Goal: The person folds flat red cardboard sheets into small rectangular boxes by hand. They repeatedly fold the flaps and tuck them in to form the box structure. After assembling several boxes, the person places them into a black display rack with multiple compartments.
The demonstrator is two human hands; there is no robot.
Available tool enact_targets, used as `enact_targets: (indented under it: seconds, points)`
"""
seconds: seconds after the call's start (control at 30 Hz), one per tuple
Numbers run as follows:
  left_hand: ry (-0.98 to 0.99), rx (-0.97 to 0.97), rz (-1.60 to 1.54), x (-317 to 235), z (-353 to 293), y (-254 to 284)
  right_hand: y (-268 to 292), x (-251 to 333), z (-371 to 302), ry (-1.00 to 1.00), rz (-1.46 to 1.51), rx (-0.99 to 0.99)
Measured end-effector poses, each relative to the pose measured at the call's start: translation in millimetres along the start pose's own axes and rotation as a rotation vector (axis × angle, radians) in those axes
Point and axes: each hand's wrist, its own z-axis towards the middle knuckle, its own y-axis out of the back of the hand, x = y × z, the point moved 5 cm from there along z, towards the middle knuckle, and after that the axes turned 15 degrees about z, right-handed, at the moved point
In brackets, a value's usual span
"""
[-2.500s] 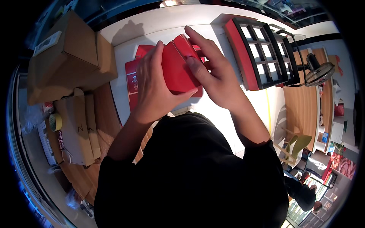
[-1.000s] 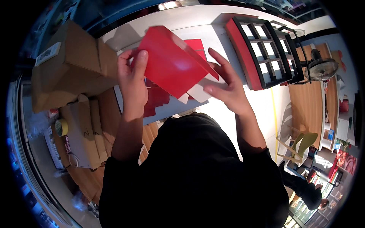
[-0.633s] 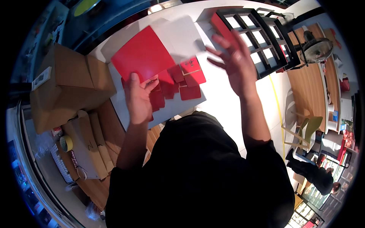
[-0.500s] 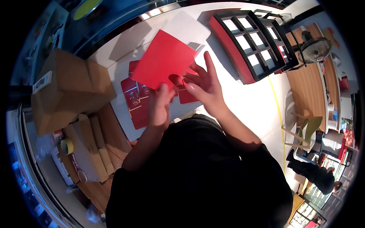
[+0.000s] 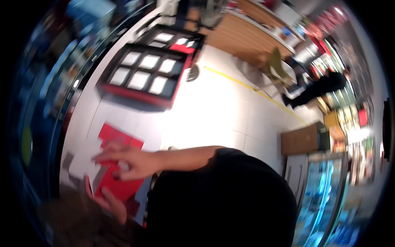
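Note:
A flat red square piece, like a stiff card or folder, is held over the table at the lower left. My left hand grips its near left side, with the thumb on its face and fingers at the edge. Bent over its upper edge is my right hand; motion smears those fingers, so whether they pinch it is unclear. A greyish strip shows along the red piece's left side. Beyond my right hand, red printed pieces lie on the pale tabletop, partly covered by the hand.
Two black-and-red trays with white-bottomed compartments stand beyond, one nearer and one behind. A blurred brown carton is at lower left. Further right are a green chair, a person in dark clothes and a glass-fronted cabinet.
The view has swung to the right, so hands and table now appear at lower left. The red piece has come lower, and my right hand has moved over its upper edge.

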Motion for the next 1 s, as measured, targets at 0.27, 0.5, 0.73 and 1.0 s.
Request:
enact_targets:
  seconds: [0.27,0.5,0.73,1.0]
  points:
    - [0.087,0.186,0.077,30,-3,-10,5,9,-27,0.044,-0.078,-0.04]
    - [0.036,0.233,0.205,19,4,-7,4,5,-29,0.019,-0.162,0.048]
    - [0.028,0.204,0.202,23,16,8,31,7,25,-0.181,0.209,-0.267]
    - [-0.067,0.114,0.181,-14,15,33,-19,3,39,-0.213,0.145,0.059]
